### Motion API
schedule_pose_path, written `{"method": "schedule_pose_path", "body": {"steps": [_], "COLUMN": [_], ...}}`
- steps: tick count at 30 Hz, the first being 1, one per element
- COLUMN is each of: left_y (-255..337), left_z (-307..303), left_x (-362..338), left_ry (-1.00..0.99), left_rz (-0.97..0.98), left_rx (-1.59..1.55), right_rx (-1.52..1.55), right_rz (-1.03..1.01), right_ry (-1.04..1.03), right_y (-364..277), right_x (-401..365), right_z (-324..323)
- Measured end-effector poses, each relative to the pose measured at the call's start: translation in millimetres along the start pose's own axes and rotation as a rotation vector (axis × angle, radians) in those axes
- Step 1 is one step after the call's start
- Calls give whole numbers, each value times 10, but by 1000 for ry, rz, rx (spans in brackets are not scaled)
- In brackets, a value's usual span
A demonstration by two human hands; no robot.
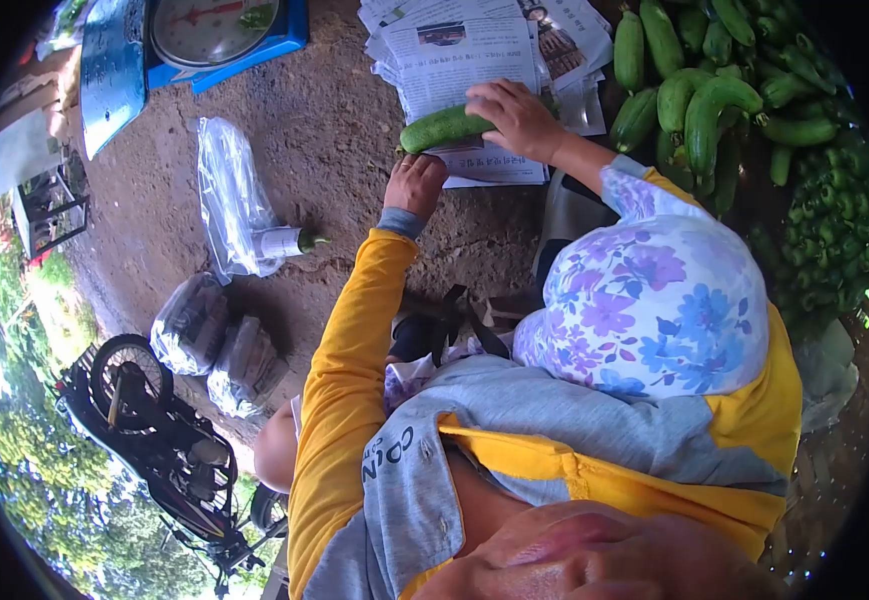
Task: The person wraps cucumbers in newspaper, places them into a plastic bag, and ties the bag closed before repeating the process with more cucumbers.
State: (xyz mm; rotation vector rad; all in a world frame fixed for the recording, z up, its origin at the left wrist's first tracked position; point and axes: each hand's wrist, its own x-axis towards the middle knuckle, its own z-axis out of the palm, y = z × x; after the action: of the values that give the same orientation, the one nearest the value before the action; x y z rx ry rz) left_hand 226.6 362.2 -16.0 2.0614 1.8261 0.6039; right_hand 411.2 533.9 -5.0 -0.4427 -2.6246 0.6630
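Rough ground below; the right hand curls over a gourd on newspaper; whether the left hand grips, I can't tell. I'd press lightly.

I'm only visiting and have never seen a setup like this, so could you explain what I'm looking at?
There is no machine here: these are a person's own two bare hands, seen by one wide-angle camera worn on the head, looking forward and down. That is why the wearer's own chest and sleeves show too.

The right hand lies over a long, bumpy green vegetable on printed white newspaper sheets. The left hand is at its left end; whether those fingers touch the vegetable or the paper is hard to tell.

On the brown, rough ground are a clear plastic bag to the left, a blue scale with a round dial beyond, and heaped green vegetables to the right.
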Motion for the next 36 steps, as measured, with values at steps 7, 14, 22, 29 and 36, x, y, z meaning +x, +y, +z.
{"method": "schedule_pose_path", "body": {"steps": [7,14,22,29,36], "left_y": [4,127,-66,-282,-150], "left_z": [2,-247,-221,-268,-114], "left_x": [-112,13,296,708,431], "left_ry": [51,71,130,52,473], "left_rz": [-128,-98,-23,-163,-801], "left_rx": [-183,-29,-86,-213,-469], "right_rx": [-31,121,370,66,-199], "right_rz": [47,205,278,-72,18], "right_ry": [-322,-323,-332,-37,47], "right_y": [-377,-260,-111,-465,55], "right_x": [-494,-392,-230,-132,220], "right_z": [41,90,-187,-238,162]}}
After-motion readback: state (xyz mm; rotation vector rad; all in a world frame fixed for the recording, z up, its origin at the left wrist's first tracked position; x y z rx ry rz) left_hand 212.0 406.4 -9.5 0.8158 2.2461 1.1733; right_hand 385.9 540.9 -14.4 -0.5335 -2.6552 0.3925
